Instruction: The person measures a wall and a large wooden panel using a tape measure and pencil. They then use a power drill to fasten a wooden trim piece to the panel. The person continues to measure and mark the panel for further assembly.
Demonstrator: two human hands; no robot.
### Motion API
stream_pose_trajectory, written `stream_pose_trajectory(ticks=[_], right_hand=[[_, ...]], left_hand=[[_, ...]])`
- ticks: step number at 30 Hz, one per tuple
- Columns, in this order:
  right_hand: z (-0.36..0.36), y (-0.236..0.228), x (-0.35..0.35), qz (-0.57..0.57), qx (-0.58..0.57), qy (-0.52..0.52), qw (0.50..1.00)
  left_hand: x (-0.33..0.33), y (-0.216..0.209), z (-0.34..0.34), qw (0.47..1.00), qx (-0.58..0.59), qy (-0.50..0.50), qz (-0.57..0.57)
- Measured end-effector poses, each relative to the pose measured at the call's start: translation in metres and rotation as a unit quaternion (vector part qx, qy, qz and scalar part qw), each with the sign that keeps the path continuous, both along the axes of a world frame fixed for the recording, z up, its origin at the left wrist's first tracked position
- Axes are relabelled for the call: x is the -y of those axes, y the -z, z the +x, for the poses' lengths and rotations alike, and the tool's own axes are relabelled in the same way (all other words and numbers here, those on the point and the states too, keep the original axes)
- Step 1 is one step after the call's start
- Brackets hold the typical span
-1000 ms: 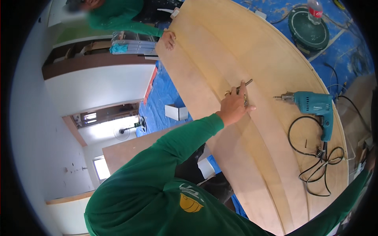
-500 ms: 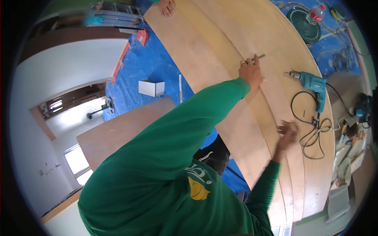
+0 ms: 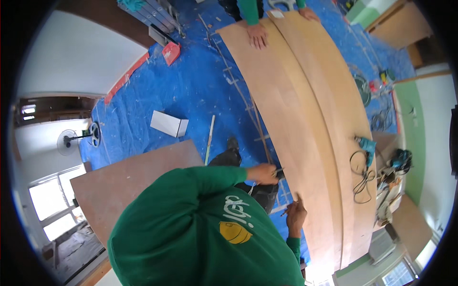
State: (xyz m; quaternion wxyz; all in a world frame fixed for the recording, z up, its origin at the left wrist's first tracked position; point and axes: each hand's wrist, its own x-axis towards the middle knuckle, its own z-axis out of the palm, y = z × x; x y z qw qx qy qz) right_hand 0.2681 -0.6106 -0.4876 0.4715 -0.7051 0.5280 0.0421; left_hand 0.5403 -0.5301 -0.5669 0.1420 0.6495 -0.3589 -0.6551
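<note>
Two long plywood sheets (image 3: 279, 100) lie overlapped in front of me. My left hand (image 3: 262, 174), beside the near sheet's left edge, is closed round a thin, dark pen-like rod (image 3: 280, 169). Lower down by the same edge, my right hand (image 3: 296, 217) has its fingers closed, with a thin brownish stick (image 3: 285, 213) poking out; its exact kind cannot be made out. At the far end, a co-worker's hand (image 3: 257, 36) presses flat on the plywood, and their other hand (image 3: 309, 14) rests at the end edge.
A teal power drill (image 3: 366, 145) with its coiled cord lies on the right side of the plywood. Blue sheeting (image 3: 129, 105) covers the floor, holding a white box (image 3: 168, 124), a red dustpan (image 3: 171, 52) and a ladder (image 3: 152, 19). Another board (image 3: 138, 174) lies left; a fan (image 3: 69, 142) stands beyond.
Both my hands have come off the middle of the plywood to its near left edge. My left hand brought the rod along. The view has shifted, showing more of the co-worker.
</note>
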Motion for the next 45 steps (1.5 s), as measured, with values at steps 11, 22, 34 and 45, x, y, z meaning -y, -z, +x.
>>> stream_pose_trajectory(ticks=[11,22,34,45], right_hand=[[0.296,-0.072,-0.047,0.112,0.131,-0.181,0.968],[0.429,-0.052,0.013,0.308,0.173,-0.240,0.904],[0.643,0.014,0.124,0.174,0.199,-0.209,0.941],[0.696,0.115,0.116,0.130,0.107,-0.038,0.985]], left_hand=[[-0.123,-0.123,0.154,0.953,0.045,-0.237,-0.183],[-0.119,-0.135,0.263,0.932,0.033,-0.294,-0.209],[-0.236,-0.055,0.420,0.938,0.136,-0.318,-0.038],[-0.201,0.071,0.633,0.885,0.277,-0.365,0.079]])
